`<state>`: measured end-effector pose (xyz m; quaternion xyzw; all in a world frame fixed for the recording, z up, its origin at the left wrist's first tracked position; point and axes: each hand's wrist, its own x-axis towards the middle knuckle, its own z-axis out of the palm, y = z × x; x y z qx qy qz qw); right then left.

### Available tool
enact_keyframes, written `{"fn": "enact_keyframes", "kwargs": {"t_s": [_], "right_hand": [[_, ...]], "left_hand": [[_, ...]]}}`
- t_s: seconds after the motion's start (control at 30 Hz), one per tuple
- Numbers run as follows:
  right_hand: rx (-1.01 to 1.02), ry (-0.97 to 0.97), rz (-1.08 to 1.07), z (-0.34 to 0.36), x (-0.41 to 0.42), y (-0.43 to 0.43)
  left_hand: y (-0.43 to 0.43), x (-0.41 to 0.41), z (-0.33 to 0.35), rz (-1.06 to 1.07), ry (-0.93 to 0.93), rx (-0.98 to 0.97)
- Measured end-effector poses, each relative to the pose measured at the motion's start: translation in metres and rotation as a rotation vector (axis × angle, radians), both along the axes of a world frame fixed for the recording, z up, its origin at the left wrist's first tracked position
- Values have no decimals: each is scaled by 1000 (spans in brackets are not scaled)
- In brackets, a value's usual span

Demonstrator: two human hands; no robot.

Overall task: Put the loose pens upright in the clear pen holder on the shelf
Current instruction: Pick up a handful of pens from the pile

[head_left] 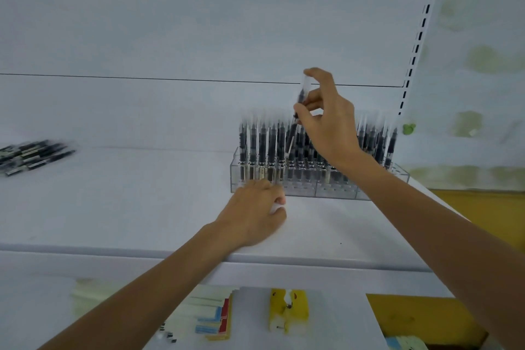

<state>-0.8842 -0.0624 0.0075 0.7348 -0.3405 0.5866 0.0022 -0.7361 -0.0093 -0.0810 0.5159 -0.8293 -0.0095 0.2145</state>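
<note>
Head view: the right hand (326, 128) pinches one pen (301, 94) upright between thumb and fingers, just above the packed rows of the clear pen holder (335, 190), apparently lining it up with a slot. The left hand (255, 213) rests on the shelf (113, 207) at the holder's near-left corner, probably bracing it, with fingers curled on a pale item (276, 209) that cannot be identified. The pen has a dark barrel and a clear cap. More loose pens (34, 155) lie at far left.

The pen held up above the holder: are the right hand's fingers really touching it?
Touching. The head view shows the right hand pinching the pen between thumb and fingers, above the clear pen holder.
</note>
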Motion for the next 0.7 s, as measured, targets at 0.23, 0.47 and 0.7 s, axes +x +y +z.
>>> {"fn": "enact_keyframes", "kwargs": {"t_s": [0.23, 0.47, 0.7], "right_hand": [[133, 325, -44, -31, 9, -6], [107, 388, -199, -42, 4, -4], [-175, 332, -310, -29, 37, 8]], "left_hand": [[-1, 2, -2, -26, 81, -19], [-2, 1, -2, -26, 100, -27], [11, 41, 8, -55, 194, -47]]}}
